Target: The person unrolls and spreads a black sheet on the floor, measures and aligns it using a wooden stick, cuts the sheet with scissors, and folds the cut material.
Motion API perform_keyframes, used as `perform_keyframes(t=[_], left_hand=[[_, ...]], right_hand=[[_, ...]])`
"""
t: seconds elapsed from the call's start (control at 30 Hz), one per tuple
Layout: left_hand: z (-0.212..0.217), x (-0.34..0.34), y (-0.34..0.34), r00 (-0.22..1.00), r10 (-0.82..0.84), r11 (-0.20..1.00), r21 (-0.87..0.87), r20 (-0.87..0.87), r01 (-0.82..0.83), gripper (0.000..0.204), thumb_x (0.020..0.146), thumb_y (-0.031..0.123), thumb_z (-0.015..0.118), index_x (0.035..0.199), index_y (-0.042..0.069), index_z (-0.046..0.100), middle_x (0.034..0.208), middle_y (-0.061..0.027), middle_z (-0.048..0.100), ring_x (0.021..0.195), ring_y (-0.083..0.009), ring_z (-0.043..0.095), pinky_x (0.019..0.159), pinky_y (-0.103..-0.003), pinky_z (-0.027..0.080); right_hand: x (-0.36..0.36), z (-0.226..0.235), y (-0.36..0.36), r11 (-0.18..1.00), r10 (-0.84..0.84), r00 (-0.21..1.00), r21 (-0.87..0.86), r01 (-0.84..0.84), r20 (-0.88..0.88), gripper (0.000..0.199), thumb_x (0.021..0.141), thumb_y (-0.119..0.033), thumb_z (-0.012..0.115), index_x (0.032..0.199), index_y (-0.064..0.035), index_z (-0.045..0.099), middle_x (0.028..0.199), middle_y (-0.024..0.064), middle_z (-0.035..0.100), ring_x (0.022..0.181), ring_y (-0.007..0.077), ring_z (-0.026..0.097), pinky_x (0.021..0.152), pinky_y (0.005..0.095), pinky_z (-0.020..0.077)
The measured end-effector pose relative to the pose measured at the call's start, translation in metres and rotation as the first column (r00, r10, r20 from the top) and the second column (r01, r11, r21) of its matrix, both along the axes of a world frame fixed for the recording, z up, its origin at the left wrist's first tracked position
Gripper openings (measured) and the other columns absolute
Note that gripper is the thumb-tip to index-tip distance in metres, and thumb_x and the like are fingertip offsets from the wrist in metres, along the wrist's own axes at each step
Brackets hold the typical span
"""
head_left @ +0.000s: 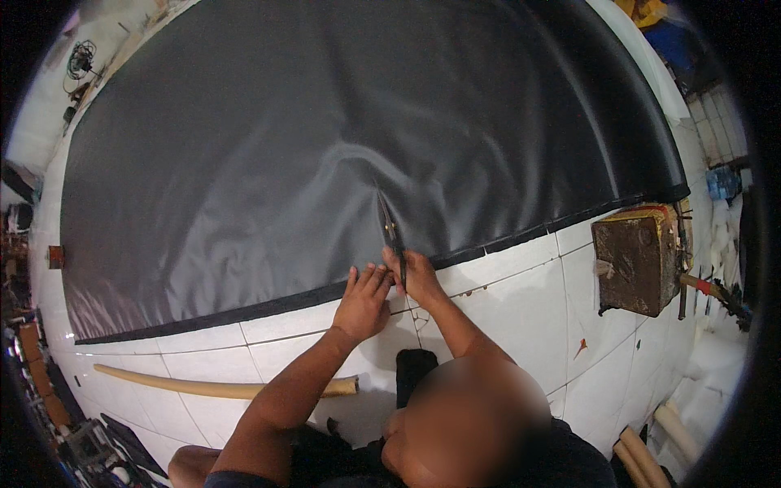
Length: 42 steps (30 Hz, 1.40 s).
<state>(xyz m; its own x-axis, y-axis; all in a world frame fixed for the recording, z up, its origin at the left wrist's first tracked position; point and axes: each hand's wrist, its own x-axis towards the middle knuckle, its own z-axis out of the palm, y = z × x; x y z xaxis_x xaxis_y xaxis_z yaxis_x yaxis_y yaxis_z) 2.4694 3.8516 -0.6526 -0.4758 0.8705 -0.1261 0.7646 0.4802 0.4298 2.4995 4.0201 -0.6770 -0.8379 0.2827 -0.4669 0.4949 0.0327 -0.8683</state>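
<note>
Two hands of mine meet at the near edge of the big black sheet that is spread over the white tiled floor. My left hand lies flat, fingers together and stretched out, pressing down right at the sheet's dark hem with nothing in its grasp. My right hand is closed around the handles of a pair of scissors, whose thin blades point away from me into the cloth; a slit runs on from their tips, with the fabric puckered on both sides. The handles are buried in my fist, so I cannot make out how far the blades are parted.

The sheet's far corners run out of sight at the rim, and its sheen makes the folds hard to read. A long tan tube lies on the tiles near me on the left, its right end hidden behind my left forearm. A dark strip on the floor between my arms is half covered by my head. To the right, just beside the sheet's edge, stands a worn brown block; the clutter beyond it is too dim to name.
</note>
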Motion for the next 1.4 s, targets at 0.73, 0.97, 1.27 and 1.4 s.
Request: perform_keyframes(t=[0.73, 0.97, 1.27, 1.4], left_hand=[[-0.003, 0.004, -0.001, 1.0, -0.009, 1.0, -0.019, -0.023, 0.009, 0.065, 0.077, 0.019, 0.066, 0.135, 0.002, 0.042, 0.141, -0.0198, 0.041, 0.134, -0.0379, 0.034, 0.111, -0.058, 0.023], [0.001, -0.004, 0.0, 1.0, -0.028, 0.996, -0.09, -0.011, 0.027, 0.066, 0.077, 0.017, 0.064, 0.137, 0.002, 0.041, 0.14, -0.0203, 0.04, 0.134, -0.039, 0.034, 0.111, -0.059, 0.023], [0.002, -0.003, 0.002, 1.0, -0.005, 1.0, -0.016, -0.02, 0.005, 0.057, 0.08, 0.016, 0.057, 0.134, 0.0, 0.045, 0.138, -0.0202, 0.043, 0.133, -0.0367, 0.037, 0.111, -0.058, 0.022], [0.001, -0.003, 0.001, 1.0, 0.001, 0.999, -0.049, -0.026, -0.002, 0.058, 0.08, 0.018, 0.059, 0.133, 0.001, 0.045, 0.139, -0.02, 0.043, 0.134, -0.0367, 0.035, 0.111, -0.058, 0.023]], right_hand=[[-0.01, 0.013, -0.001, 0.999, 0.028, 0.99, 0.038, -0.034, 0.135, 0.06, 0.089, -0.061, 0.052, 0.08, -0.0021, 0.057, 0.065, 0.0085, 0.056, 0.064, 0.0215, 0.056, 0.061, 0.0351, 0.0434], [-0.054, 0.01, 0.001, 0.995, -0.098, 0.995, -0.011, 0.098, 0.001, 0.055, 0.091, -0.056, 0.054, 0.06, -0.011, 0.046, 0.05, 0.0001, 0.045, 0.045, 0.0124, 0.044, 0.044, 0.0282, 0.0348], [-0.065, 0.012, 0.003, 0.985, -0.15, 0.988, -0.08, 0.151, 0.025, 0.052, 0.088, -0.052, 0.063, 0.063, -0.0082, 0.048, 0.055, 0.0007, 0.047, 0.044, 0.0109, 0.045, 0.043, 0.028, 0.0385], [-0.065, 0.015, 0.008, 0.996, -0.082, 0.996, -0.028, 0.083, 0.029, 0.054, 0.089, -0.054, 0.059, 0.065, -0.0059, 0.053, 0.053, 0.0022, 0.049, 0.044, 0.0133, 0.049, 0.044, 0.0305, 0.0401]])
